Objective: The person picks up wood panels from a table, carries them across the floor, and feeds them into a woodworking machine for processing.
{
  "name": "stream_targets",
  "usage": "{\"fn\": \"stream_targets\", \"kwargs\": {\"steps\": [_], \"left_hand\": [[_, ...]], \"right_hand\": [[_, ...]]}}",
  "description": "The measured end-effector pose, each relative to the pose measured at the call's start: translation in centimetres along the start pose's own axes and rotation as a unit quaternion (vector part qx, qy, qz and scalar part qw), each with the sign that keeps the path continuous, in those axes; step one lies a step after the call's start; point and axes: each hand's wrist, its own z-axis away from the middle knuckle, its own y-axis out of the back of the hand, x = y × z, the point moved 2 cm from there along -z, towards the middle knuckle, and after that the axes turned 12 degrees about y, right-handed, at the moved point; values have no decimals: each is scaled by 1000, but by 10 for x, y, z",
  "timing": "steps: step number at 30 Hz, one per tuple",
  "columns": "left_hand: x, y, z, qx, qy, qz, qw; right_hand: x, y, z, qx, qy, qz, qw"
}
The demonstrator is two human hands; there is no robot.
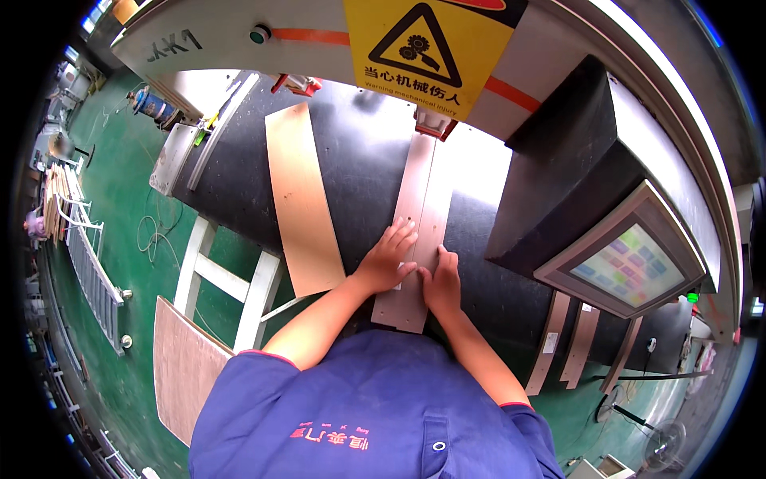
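Note:
Two narrow pinkish-brown wooden boards [412, 189] lie side by side, lengthwise away from me, on a black machine table [363, 172]. My left hand [388, 257] rests over the left board, its fingers stretched forward on the surface near a small dark hole. At the right edge of the pair is my right hand [444, 281], its thumb on top and its fingers bent along that edge. The two thumbs almost meet over the boards. A wider, lighter wooden panel [303, 199] lies apart to the left, touched by neither hand.
A yellow warning sign [435, 52] hangs on the machine's crossbeam ahead. To the right a control screen [630, 265] juts over the table. Several narrow boards [550, 343] stick out at the lower right. A white frame [223, 279] and a brown panel [187, 367] stand at the left.

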Motion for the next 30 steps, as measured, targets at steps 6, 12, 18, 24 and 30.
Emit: {"fn": "stream_targets", "kwargs": {"steps": [6,12,18,24,30], "left_hand": [[-4,-1,-4,26,1,-22,999],[3,-15,20,86,116,-18,989],[6,-8,34,65,165,-45,983],[13,8,72,8,228,-45,973],[38,15,119,-29,211,-73,974]], "right_hand": [[2,4,-10,-9,1,-27,1000],[4,0,-14,-17,-48,-28,998],[-9,-6,-8,-40,-63,-34,997],[-33,-16,19,-85,-67,76,991],[-41,-7,26,-104,-83,102,986]]}}
